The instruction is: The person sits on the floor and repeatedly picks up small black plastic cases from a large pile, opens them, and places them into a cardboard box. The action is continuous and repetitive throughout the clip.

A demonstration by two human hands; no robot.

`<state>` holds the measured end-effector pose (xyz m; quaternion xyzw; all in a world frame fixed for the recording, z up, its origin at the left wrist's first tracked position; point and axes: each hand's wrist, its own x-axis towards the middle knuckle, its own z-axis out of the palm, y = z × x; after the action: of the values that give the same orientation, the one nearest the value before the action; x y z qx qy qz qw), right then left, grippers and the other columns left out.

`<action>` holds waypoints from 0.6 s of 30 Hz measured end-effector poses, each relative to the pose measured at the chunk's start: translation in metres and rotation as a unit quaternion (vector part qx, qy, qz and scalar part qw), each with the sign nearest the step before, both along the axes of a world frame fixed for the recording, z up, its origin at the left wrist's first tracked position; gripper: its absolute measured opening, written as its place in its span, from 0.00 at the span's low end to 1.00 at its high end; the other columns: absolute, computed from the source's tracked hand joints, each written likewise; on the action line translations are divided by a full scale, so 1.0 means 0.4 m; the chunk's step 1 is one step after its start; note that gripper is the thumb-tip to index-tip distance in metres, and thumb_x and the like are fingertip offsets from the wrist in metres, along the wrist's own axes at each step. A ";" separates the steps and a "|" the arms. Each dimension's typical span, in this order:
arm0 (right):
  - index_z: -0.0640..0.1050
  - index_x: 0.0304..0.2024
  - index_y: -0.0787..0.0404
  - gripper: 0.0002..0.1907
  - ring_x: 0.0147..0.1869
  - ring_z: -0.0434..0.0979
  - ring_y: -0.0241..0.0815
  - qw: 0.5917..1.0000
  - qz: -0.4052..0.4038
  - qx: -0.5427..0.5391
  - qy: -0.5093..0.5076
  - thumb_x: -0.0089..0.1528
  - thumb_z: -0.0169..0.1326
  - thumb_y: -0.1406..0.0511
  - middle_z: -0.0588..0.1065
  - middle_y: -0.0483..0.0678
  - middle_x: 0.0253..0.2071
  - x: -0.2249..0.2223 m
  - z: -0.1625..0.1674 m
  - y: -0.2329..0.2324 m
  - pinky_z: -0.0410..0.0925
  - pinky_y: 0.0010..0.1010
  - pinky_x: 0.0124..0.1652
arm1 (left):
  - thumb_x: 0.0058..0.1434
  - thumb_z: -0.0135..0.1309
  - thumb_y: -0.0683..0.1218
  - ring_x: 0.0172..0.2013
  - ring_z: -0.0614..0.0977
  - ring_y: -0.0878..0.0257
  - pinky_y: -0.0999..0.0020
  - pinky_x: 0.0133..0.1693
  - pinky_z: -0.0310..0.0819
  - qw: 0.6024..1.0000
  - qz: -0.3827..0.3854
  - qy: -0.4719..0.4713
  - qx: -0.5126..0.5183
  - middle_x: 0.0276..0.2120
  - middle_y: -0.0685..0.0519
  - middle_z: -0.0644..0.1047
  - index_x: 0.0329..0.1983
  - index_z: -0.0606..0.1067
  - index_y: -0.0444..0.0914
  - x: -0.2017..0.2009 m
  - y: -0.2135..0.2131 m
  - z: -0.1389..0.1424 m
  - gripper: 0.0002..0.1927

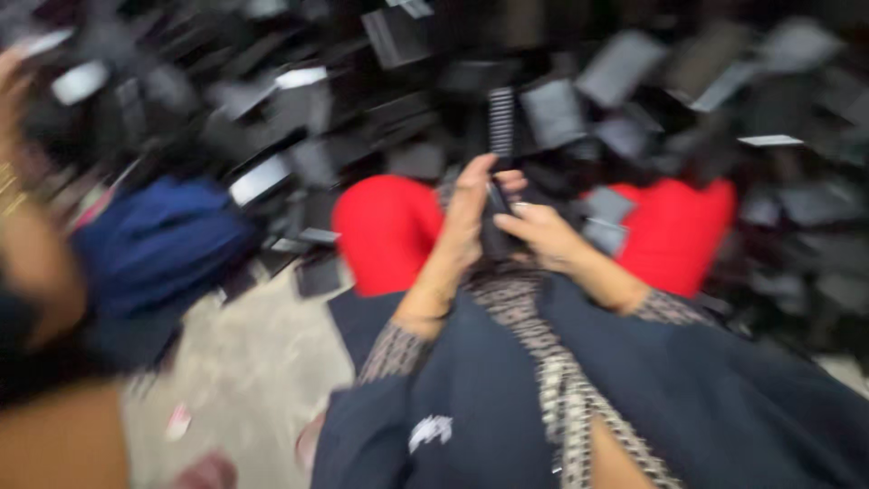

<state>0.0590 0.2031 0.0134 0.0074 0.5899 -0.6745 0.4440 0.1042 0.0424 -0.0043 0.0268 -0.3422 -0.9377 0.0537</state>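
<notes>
Both hands meet over the person's lap, between knees in red cloth [385, 231]: the left hand [471, 213] is closed around a small dark flat piece [496, 217], and the right hand [541, 231] grips the same piece from the other side. Beyond them a great heap of dark flat parts [561, 109] covers the floor [244, 371]. A blue bundle [158, 244] lies to the left, beside another person's arm [36, 254]. Everything is badly blurred.

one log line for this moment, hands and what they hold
left hand: grips small dark flat object | right hand: touches same object | beyond: heap of dark flat pieces | view: motion-blurred
</notes>
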 end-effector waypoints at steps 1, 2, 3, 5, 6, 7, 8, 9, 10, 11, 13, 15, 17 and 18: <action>0.77 0.45 0.60 0.10 0.34 0.74 0.32 0.996 -0.005 -0.004 0.091 0.65 0.56 0.62 0.76 0.39 0.33 -0.014 -0.017 0.011 0.68 0.28 0.29 | 0.73 0.49 0.55 0.53 0.79 0.57 0.62 0.56 0.76 0.999 0.030 -0.016 -0.041 0.55 0.43 0.75 0.71 0.60 0.35 0.017 0.006 0.001 0.30; 0.78 0.44 0.62 0.10 0.31 0.70 0.33 0.984 -0.007 -0.003 0.181 0.68 0.56 0.61 0.74 0.41 0.31 -0.027 -0.031 0.019 0.64 0.29 0.27 | 0.70 0.49 0.51 0.49 0.78 0.59 0.61 0.50 0.77 0.978 0.051 -0.103 -0.176 0.54 0.46 0.73 0.70 0.61 0.35 0.028 0.006 0.005 0.28; 0.77 0.40 0.64 0.12 0.31 0.70 0.33 0.925 -0.007 0.062 0.374 0.68 0.57 0.61 0.72 0.42 0.30 -0.042 -0.040 0.027 0.65 0.30 0.30 | 0.73 0.52 0.46 0.57 0.75 0.60 0.63 0.59 0.72 0.966 0.089 -0.031 -0.241 0.59 0.46 0.72 0.70 0.63 0.33 0.039 0.015 0.010 0.25; 0.77 0.35 0.67 0.15 0.32 0.69 0.32 0.868 0.022 0.111 0.483 0.68 0.58 0.60 0.71 0.45 0.28 -0.053 -0.041 0.029 0.67 0.32 0.32 | 0.73 0.50 0.46 0.50 0.75 0.60 0.62 0.50 0.70 0.978 0.068 -0.129 -0.151 0.56 0.47 0.73 0.74 0.59 0.39 0.064 0.019 0.026 0.28; 0.78 0.33 0.67 0.15 0.32 0.69 0.31 0.904 0.045 0.085 0.416 0.67 0.58 0.60 0.72 0.45 0.27 -0.052 -0.030 0.029 0.66 0.32 0.31 | 0.71 0.50 0.47 0.52 0.76 0.58 0.61 0.53 0.71 0.991 0.048 -0.109 -0.066 0.56 0.45 0.74 0.73 0.59 0.38 0.069 0.027 0.036 0.28; 0.78 0.37 0.67 0.14 0.35 0.72 0.33 0.899 0.069 0.041 0.430 0.68 0.57 0.60 0.74 0.45 0.30 -0.040 -0.017 0.023 0.68 0.31 0.34 | 0.70 0.49 0.48 0.54 0.78 0.56 0.60 0.56 0.73 0.995 0.029 -0.092 0.018 0.56 0.43 0.75 0.72 0.60 0.37 0.080 0.027 0.045 0.29; 0.78 0.41 0.67 0.13 0.38 0.74 0.35 0.891 0.096 -0.005 0.443 0.68 0.56 0.60 0.76 0.46 0.33 -0.026 0.005 0.019 0.70 0.31 0.38 | 0.69 0.48 0.49 0.56 0.80 0.54 0.58 0.59 0.74 0.992 0.013 -0.075 0.103 0.56 0.42 0.76 0.71 0.60 0.36 0.088 0.026 0.057 0.29; 0.78 0.46 0.66 0.14 0.41 0.77 0.37 0.881 0.126 -0.051 0.454 0.68 0.55 0.60 0.79 0.46 0.36 -0.018 0.031 0.017 0.71 0.31 0.41 | 0.69 0.49 0.48 0.55 0.80 0.53 0.57 0.58 0.74 0.994 0.033 -0.064 0.083 0.55 0.42 0.76 0.72 0.60 0.37 0.086 0.030 0.066 0.29; 0.79 0.43 0.64 0.13 0.39 0.78 0.39 0.868 0.123 -0.002 0.482 0.65 0.58 0.59 0.79 0.47 0.35 -0.014 0.063 0.022 0.71 0.31 0.41 | 0.70 0.50 0.46 0.54 0.80 0.53 0.57 0.58 0.75 0.995 0.055 -0.053 0.064 0.53 0.42 0.76 0.72 0.60 0.39 0.084 0.034 0.076 0.28; 0.80 0.41 0.63 0.13 0.38 0.80 0.41 0.852 0.121 0.046 0.508 0.63 0.60 0.58 0.78 0.49 0.33 -0.025 0.094 0.032 0.71 0.31 0.40 | 0.70 0.50 0.45 0.53 0.79 0.52 0.56 0.57 0.75 0.995 0.078 -0.042 0.045 0.51 0.42 0.76 0.72 0.60 0.40 0.081 0.031 0.083 0.28; 0.81 0.37 0.59 0.12 0.41 0.80 0.48 0.775 0.054 0.123 0.617 0.59 0.63 0.57 0.78 0.51 0.35 -0.094 0.154 0.078 0.71 0.35 0.43 | 0.69 0.51 0.44 0.52 0.79 0.55 0.56 0.56 0.76 0.991 0.115 -0.072 0.007 0.51 0.45 0.76 0.70 0.62 0.41 0.072 0.020 0.095 0.26; 0.77 0.45 0.61 0.19 0.53 0.76 0.57 0.698 -0.124 0.208 0.674 0.59 0.67 0.57 0.75 0.57 0.46 -0.226 0.190 0.153 0.70 0.44 0.51 | 0.68 0.51 0.43 0.51 0.79 0.56 0.56 0.55 0.76 0.988 0.125 -0.090 -0.002 0.50 0.47 0.76 0.65 0.65 0.42 0.063 0.007 0.097 0.22; 0.70 0.59 0.64 0.35 0.58 0.72 0.63 0.590 -0.191 0.325 0.714 0.57 0.70 0.56 0.72 0.61 0.53 -0.392 0.191 0.226 0.67 0.50 0.58 | 0.69 0.51 0.42 0.50 0.80 0.55 0.57 0.53 0.77 0.990 0.105 -0.096 0.015 0.49 0.48 0.76 0.58 0.68 0.41 0.055 -0.001 0.088 0.15; 0.68 0.61 0.67 0.45 0.58 0.70 0.70 0.518 -0.222 0.413 0.716 0.51 0.71 0.52 0.69 0.69 0.55 -0.469 0.177 0.247 0.64 0.59 0.56 | 0.69 0.51 0.43 0.49 0.80 0.56 0.57 0.52 0.78 0.992 0.087 -0.089 0.028 0.49 0.48 0.77 0.55 0.69 0.40 0.048 0.001 0.080 0.12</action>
<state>-0.1285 0.3019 0.0844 -0.1642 0.8999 -0.2097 -0.3453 0.1235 0.0430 0.0276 0.1415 -0.3157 -0.9325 0.1038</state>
